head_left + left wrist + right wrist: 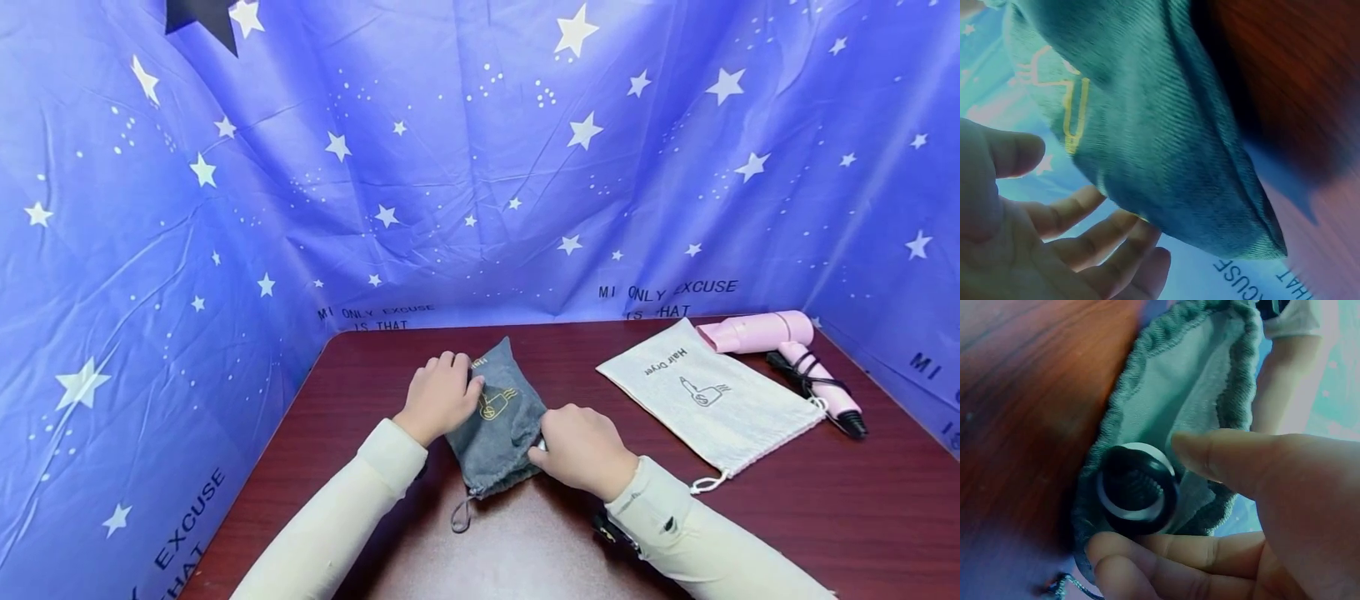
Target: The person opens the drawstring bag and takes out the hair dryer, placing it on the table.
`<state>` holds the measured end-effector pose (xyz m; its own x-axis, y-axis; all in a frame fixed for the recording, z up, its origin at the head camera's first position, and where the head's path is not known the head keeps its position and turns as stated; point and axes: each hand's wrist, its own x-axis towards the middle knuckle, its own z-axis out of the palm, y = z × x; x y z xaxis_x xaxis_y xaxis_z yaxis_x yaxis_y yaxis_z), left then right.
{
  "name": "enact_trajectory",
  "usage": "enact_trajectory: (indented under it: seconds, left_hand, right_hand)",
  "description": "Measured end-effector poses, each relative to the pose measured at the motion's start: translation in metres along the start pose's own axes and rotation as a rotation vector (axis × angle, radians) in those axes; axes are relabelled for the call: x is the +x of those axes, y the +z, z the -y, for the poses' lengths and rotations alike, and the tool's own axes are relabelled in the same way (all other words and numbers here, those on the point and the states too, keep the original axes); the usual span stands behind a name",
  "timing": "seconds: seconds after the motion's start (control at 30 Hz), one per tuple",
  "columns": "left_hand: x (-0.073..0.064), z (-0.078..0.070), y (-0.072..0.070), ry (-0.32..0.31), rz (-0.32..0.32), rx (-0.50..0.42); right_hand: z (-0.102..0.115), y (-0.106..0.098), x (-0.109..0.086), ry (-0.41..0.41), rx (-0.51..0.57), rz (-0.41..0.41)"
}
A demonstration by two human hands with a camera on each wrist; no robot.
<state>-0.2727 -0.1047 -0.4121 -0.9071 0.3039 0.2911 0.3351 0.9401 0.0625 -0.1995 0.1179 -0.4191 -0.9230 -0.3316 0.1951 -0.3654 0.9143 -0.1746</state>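
A grey drawstring bag (491, 450) with a yellow hair-dryer outline is between the person's two hands over the dark red wooden table (570, 358), its mouth turned toward the person and a cord loop (461, 517) hanging from one corner. The left hand (442, 396) has its fingers spread and its thumb apart, fingertips touching the bag's side without closing round the cloth. The right hand (585, 450) is at the gaping mouth, its thumb and bent fingers gripping opposite sides of a round black-and-white end piece (1132, 487); what the rest of that piece looks like inside the bag cannot be told. On the right of the table lies a white drawstring bag (697, 417) printed "Hair Dryer", and just beside it a pink hair dryer (761, 331) with black cord (806, 371) wound at its handle. Behind hangs a blue star-printed curtain (465, 125)
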Motion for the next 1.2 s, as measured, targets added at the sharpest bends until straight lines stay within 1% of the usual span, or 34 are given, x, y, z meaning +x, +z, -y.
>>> enact_trajectory:
  seconds: [0.17,0.33,0.43,0.6,0.67,0.73,0.8,0.9,1.03,1.1,1.13,1.2]
  left_hand:
    - [0.009,0.004,0.005,-0.028,0.067,-0.012]
    - [0.016,0.009,0.009,-0.059,0.12,-0.065]
    - [0.02,0.013,0.012,-0.093,0.155,-0.103]
    - [0.026,0.022,0.014,-0.168,0.218,-0.189]
    - [0.027,0.027,0.013,-0.184,0.235,-0.241]
    - [0.029,0.033,0.013,-0.192,0.239,-0.294]
    - [0.03,0.039,0.014,-0.207,0.243,-0.359]
    - [0.032,0.049,0.014,-0.236,0.268,-0.47]
    - [0.035,0.058,0.011,-0.261,0.358,-0.6]
    - [0.036,0.063,0.011,-0.28,0.391,-0.665]
    - [0.036,0.065,0.012,-0.287,0.402,-0.693]
    - [0.035,0.07,0.014,-0.323,0.404,-0.772]
  right_hand:
    - [0.001,0.006,0.002,0.013,-0.021,0.013]
    - [0.003,0.009,0.007,0.024,-0.048,0.027]
    - [0.004,0.009,0.01,0.035,-0.055,0.027]
    - [0.001,0.012,0.015,0.054,-0.06,0.025]
    - [-0.001,0.014,0.017,0.06,-0.064,0.016]
    - [-0.003,0.016,0.019,0.064,-0.07,0.007]
    - [-0.005,0.017,0.02,0.066,-0.074,0.003]
    - [-0.007,0.019,0.021,0.068,-0.071,0.007]
    - [-0.008,0.02,0.022,0.066,-0.071,0.008]
    - [-0.009,0.021,0.023,0.067,-0.074,0.007]
    - [-0.009,0.022,0.023,0.065,-0.075,0.004]
    - [-0.009,0.022,0.023,0.061,-0.072,-0.002]
